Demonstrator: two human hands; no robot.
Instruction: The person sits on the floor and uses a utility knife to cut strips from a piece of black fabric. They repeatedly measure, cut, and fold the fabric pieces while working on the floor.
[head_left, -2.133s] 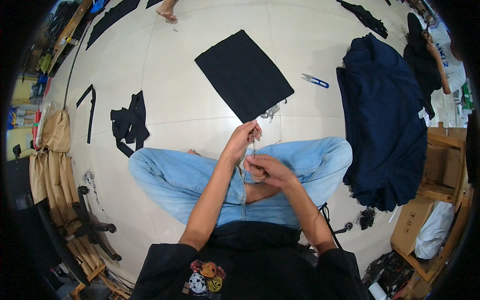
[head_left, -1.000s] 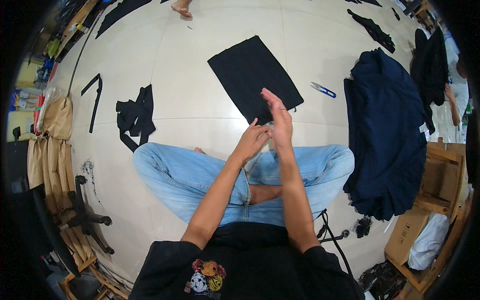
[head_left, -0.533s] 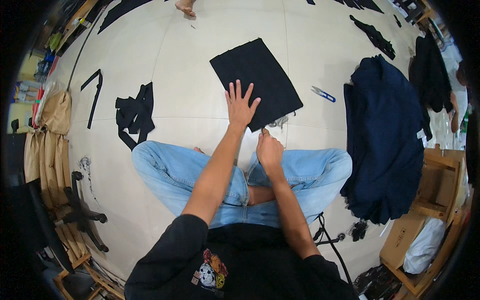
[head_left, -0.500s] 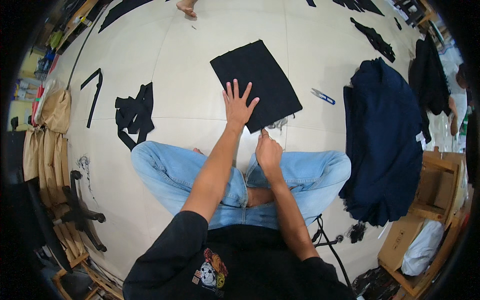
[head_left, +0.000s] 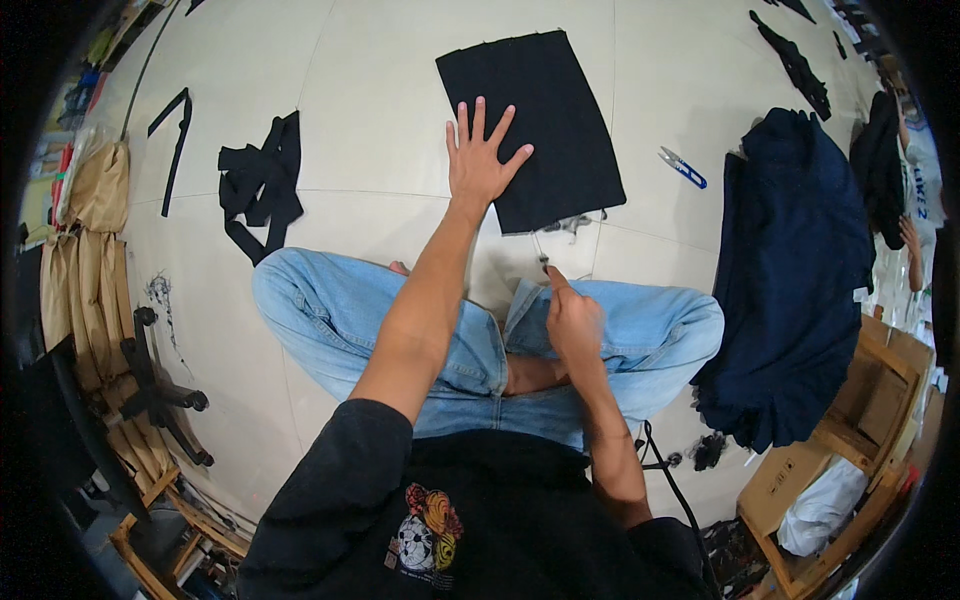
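Observation:
My left hand (head_left: 483, 160) lies flat, fingers spread, on the black fabric rectangle (head_left: 545, 110) on the tiled floor. My right hand (head_left: 572, 320) is closed and slightly blurred above my jeans, just below the fabric's lower edge, pinching a thin thread with a small dark bit (head_left: 544, 262) that runs toward that edge; the exact end is hard to make out. Grey thread scraps (head_left: 572, 224) lie by the fabric. Blue-handled snips (head_left: 683, 167) rest to its right.
A navy cloth heap (head_left: 785, 275) lies right; black strips (head_left: 260, 185) left. A co-worker's hand (head_left: 910, 240) and black cloth show at the far right. An office chair base (head_left: 150, 370) stands left, cardboard boxes (head_left: 790, 480) and wooden frames right. My legs are crossed.
My left hand has gone from near my right hand to flat on the fabric. Over the last half second my right hand has moved slightly away from the fabric's edge, drawing the thread out.

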